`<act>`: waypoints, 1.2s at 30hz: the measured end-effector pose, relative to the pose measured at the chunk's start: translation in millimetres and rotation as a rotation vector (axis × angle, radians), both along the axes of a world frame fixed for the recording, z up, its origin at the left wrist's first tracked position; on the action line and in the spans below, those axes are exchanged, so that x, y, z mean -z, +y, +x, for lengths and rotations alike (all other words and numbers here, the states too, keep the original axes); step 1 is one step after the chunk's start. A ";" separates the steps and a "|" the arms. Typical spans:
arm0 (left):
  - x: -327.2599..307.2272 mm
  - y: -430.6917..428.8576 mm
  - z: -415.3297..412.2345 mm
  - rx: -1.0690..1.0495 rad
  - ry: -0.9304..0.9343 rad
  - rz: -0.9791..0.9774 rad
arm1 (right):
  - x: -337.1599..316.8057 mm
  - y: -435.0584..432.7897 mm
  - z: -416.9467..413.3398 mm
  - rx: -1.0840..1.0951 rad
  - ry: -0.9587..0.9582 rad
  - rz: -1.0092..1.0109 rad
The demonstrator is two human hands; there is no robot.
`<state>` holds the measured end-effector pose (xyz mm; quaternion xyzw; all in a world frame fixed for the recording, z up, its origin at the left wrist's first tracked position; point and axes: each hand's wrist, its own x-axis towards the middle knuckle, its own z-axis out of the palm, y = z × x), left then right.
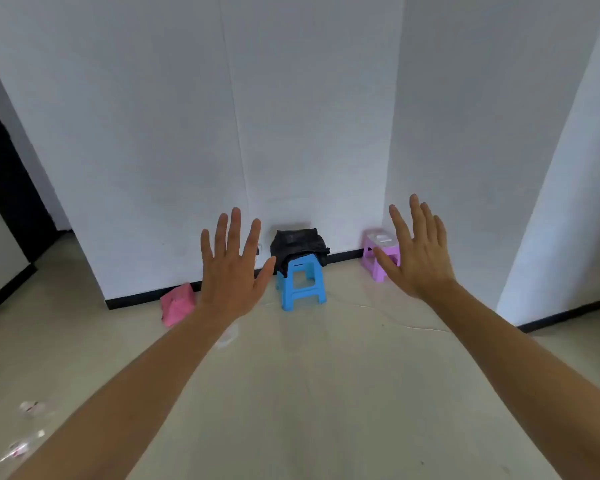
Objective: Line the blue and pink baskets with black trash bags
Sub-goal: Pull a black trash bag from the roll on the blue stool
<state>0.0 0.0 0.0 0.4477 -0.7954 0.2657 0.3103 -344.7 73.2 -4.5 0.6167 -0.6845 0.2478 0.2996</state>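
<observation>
A black trash bag (pixel 298 245) covers something that stands on a blue stool (pixel 302 282) against the white wall; what is under the bag is hidden. A pink basket (pixel 177 304) lies tipped on the floor by the wall, left of the stool. My left hand (pixel 234 265) is stretched out in front of me with its fingers spread, holding nothing, between the pink basket and the stool in the picture. My right hand (pixel 418 251) is also raised with fingers apart and holds nothing.
A purple stool (pixel 378 254) stands in the wall corner, partly behind my right hand. Bits of clear plastic wrapping (pixel 25 431) lie on the pale floor at the lower left. A dark doorway (pixel 4 188) is at the far left.
</observation>
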 end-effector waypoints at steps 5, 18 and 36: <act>22.5 -106.6 -63.9 -0.061 0.003 0.138 | 39.5 -109.1 -44.4 0.032 -0.061 0.133; 48.5 -407.9 -98.7 -0.187 -0.004 0.276 | 56.9 -439.2 -97.6 -0.103 -0.115 0.310; 91.2 -882.9 -211.6 -0.041 -0.097 0.541 | 131.0 -872.1 -182.8 0.126 -0.172 0.606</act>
